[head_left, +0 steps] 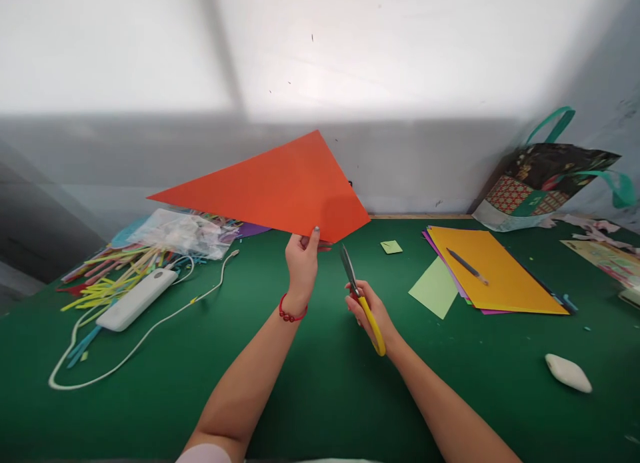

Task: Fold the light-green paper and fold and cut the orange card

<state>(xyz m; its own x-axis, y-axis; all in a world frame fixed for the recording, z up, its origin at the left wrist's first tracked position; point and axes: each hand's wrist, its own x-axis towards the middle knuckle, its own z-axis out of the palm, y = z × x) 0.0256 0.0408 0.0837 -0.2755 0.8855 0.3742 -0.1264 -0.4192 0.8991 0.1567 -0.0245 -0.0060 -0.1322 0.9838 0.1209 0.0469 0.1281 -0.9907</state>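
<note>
A large sheet of orange paper (280, 183) is held up above the table, its long point reaching to the left. My left hand (303, 259) pinches its lower edge, thumb in front and fingers behind. Below and to the right, my right hand (373, 309) is closed around a pair of scissors (367, 309) with yellow handles. The dark blades point up and look closed, just short of the paper's lower right edge. Part of the scissor handle is hidden by my right fingers.
On the green table (320, 396), a white power bank (137, 299) with a cable lies beside coloured strips (100, 283) and a plastic bag (187, 233). To the right are yellow paper (505, 269), a pen (467, 266), light green paper (435, 287), a white case (569, 373) and a tote bag (530, 189).
</note>
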